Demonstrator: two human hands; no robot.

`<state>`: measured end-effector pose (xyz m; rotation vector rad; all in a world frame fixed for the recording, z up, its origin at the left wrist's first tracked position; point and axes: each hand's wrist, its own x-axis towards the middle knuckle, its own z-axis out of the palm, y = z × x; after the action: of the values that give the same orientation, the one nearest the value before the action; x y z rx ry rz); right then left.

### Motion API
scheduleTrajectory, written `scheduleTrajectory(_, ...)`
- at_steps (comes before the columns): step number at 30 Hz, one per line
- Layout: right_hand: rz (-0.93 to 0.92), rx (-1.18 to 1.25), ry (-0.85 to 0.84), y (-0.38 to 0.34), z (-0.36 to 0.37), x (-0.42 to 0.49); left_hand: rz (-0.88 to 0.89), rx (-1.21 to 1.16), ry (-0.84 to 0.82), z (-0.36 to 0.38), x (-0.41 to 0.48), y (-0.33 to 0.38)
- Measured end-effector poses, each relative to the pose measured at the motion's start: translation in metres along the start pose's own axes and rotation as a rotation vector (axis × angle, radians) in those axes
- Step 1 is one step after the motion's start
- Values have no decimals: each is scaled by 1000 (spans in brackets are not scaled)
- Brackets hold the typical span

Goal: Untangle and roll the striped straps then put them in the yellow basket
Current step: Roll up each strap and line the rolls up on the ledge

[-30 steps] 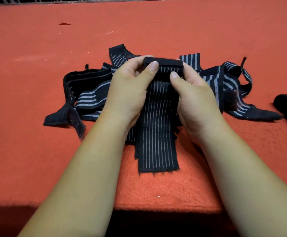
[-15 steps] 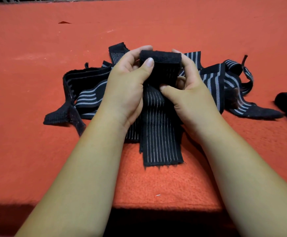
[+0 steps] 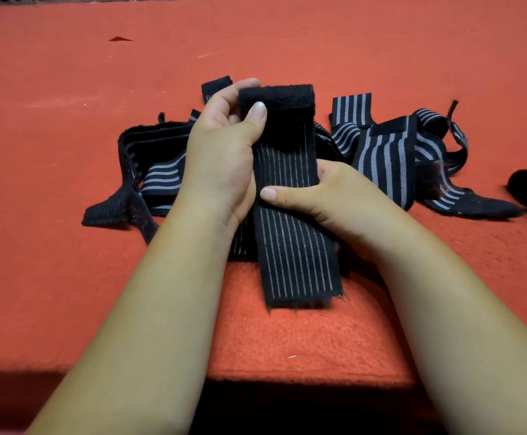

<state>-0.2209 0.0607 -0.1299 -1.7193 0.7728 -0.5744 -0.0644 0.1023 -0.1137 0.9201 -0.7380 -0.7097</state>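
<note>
The left hand (image 3: 221, 158) pinches the fuzzy folded top (image 3: 276, 95) of a thin-striped strap (image 3: 290, 246), thumb in front and fingers behind. The right hand (image 3: 328, 196) grasps the same strap lower down, thumb laid across its face. The strap's frayed near end lies loose on the red cloth (image 3: 67, 277).

The fold looks shallow — if the left thumb slackens, it will likely spring open. The hands hide whether this strap is free of the tangled straps (image 3: 158, 180) behind it; if not, rolling could drag the pile along. The fuzzy patch may also snag a neighbour — the wide-striped strap (image 3: 381, 155) lies just to the right. No yellow basket shows.
</note>
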Motion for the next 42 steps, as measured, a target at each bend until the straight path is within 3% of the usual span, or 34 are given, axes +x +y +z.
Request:
scheduleTrajectory(6,11,69,151,-7,0,-1,-38,-13,1,1,-1,0)
scheduleTrajectory(12,-147,341,364,1,-2,14,-58,35,-97,4,-4,-1)
scheduleTrajectory(16,-224,256,419,4,-4,14,-16,90,-184,6,-7,-2)
scheduleTrajectory(23,-202,313,384,11,-3,22,7,162,-270,7,-12,2)
scheduleTrajectory(29,-189,635,305,16,-7,22,-61,204,-265,9,-15,6)
scheduleTrajectory(34,-201,564,396,11,-8,23,-90,294,-86,10,-13,2)
scheduleTrajectory(38,-237,494,385,10,-8,22,-136,302,-111,9,-13,4)
scheduleTrajectory(42,-255,565,342,11,-8,21,-71,337,-120,7,-12,3)
